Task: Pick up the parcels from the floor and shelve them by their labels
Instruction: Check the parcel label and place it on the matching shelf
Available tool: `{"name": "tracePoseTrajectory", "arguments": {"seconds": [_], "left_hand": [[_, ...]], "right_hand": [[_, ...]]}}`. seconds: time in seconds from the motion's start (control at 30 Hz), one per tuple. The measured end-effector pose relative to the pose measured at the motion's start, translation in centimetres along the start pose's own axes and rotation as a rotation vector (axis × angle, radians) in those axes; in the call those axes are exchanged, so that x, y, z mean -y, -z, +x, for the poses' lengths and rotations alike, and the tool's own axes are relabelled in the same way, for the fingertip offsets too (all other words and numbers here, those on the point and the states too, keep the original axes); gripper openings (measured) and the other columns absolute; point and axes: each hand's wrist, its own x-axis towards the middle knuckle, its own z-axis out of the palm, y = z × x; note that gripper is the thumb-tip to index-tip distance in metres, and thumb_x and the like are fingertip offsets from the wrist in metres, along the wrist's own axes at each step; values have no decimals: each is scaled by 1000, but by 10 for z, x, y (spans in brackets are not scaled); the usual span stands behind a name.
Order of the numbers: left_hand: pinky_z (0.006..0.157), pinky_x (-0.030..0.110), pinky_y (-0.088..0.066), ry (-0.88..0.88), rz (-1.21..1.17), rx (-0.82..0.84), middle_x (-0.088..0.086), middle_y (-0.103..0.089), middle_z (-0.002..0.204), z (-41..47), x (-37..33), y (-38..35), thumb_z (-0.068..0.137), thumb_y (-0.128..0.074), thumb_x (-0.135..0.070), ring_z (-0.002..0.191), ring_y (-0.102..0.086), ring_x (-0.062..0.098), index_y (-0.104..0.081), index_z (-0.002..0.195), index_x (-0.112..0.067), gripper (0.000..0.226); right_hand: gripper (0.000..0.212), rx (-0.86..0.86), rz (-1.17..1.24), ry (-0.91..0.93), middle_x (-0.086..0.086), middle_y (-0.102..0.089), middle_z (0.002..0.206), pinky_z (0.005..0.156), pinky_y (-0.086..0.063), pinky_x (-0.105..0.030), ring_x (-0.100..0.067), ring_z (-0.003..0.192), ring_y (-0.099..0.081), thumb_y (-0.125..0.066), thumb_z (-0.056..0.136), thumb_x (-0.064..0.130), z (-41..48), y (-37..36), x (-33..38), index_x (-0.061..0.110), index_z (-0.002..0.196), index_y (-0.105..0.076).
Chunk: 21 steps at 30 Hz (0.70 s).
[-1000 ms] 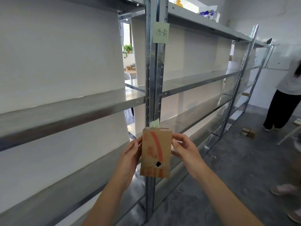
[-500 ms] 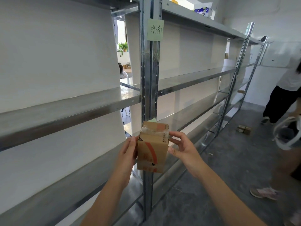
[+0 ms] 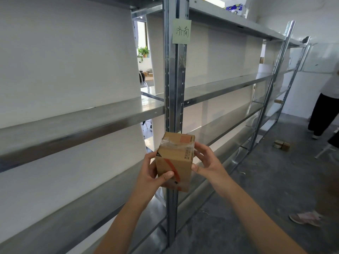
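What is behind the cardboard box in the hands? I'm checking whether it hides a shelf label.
Behind the cardboard box runs the metal shelf upright. The green note higher up shows clearly; whatever the box covers on the upright cannot be seen.

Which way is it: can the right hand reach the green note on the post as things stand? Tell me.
Probably yes. The right hand only steadies the parcel, and nothing blocks the way up the post to the green note.
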Motion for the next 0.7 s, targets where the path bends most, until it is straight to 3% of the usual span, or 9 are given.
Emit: {"name": "tracePoseTrajectory", "arguments": {"seconds": [0.1,0.2,0.27,0.4,0.5,0.6,0.7], "left_hand": [[97,48,-59,-16,-29,-42,-1,-74,121,-1,0,0,80,-76,-24,116,-70,21,-52,130,-29,55],[100,42,-57,-21,-51,-101,-6,-75,121,-1,3,2,84,-71,-28,114,-70,13,-59,131,-33,48],[102,44,-56,-24,-44,-117,-8,-75,121,-2,5,4,88,-68,-31,114,-70,12,-61,129,-32,42],[100,43,-57,-42,-38,-161,-10,-73,125,-2,7,4,91,-63,-37,116,-69,11,-53,140,-36,50],[91,39,-60,-34,-20,-211,-9,-74,120,1,8,1,93,-59,-43,108,-73,12,-39,144,-42,55],[86,34,-61,21,-27,-254,-2,-71,119,3,8,-1,100,-52,-40,94,-75,12,-30,133,-35,41],[75,27,-60,-3,5,-273,6,-69,121,6,9,0,100,-48,-42,94,-73,14,-34,127,-30,32]], "right_hand": [[103,3,-11,-25,14,-56,144,113,-45,-40,-4,135,-51,-86,54,67,3,-7,0,31,143,-47],[95,-16,-72,-34,13,-59,139,108,-50,-45,-9,131,-54,-83,56,68,6,-11,2,35,139,-50],[78,-25,-96,-47,13,-59,136,103,-54,-43,-10,129,-55,-82,65,56,7,-13,4,40,134,-50],[55,-83,-128,-53,14,-62,126,78,-60,-24,-9,116,-61,-78,84,29,8,-17,5,35,132,-52],[48,-114,-122,-67,9,-65,121,76,-61,-25,-12,111,-65,-75,89,23,8,-16,1,31,132,-55],[36,-149,-117,-71,5,-69,116,73,-61,-21,-13,107,-69,-68,94,16,8,-12,0,27,127,-61],[28,-179,-99,-77,4,-73,111,78,-62,-25,-13,102,-72,-64,96,13,7,-10,-1,23,123,-65]]}}
